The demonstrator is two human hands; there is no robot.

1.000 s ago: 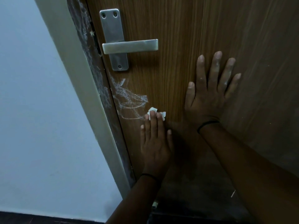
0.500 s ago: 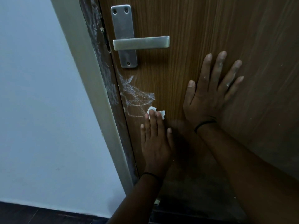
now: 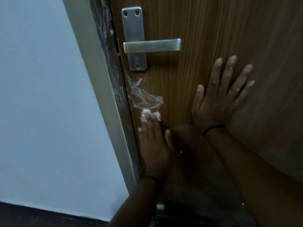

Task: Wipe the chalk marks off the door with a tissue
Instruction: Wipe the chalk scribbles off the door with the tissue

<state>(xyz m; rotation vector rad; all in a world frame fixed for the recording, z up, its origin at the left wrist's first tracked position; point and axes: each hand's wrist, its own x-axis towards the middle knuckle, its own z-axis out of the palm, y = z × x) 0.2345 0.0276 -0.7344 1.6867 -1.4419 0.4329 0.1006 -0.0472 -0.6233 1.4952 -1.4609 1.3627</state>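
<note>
wall [image 3: 41,95] fills the nine o'clock side, then a pale frame [image 3: 105,102] with chalk smears along its dark edge. left hand [image 3: 154,145], blurred, presses straight fingers flat on a small white tissue [image 3: 150,113] against the wooden door [image 3: 213,30], just under the chalk marks [image 3: 144,95] at six o'clock of the metal handle [image 3: 152,45]. right hand [image 3: 219,95] at three o'clock lies spread flat on the door, fingers chalk-dusted.

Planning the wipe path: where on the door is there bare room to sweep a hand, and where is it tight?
Bare wood: the strip between the chalk marks and the right hand, under the handle, and the door above that hand. Tight: the door's left edge, where the left hand presses the tissue just below the chalk, beside the frame.
</note>
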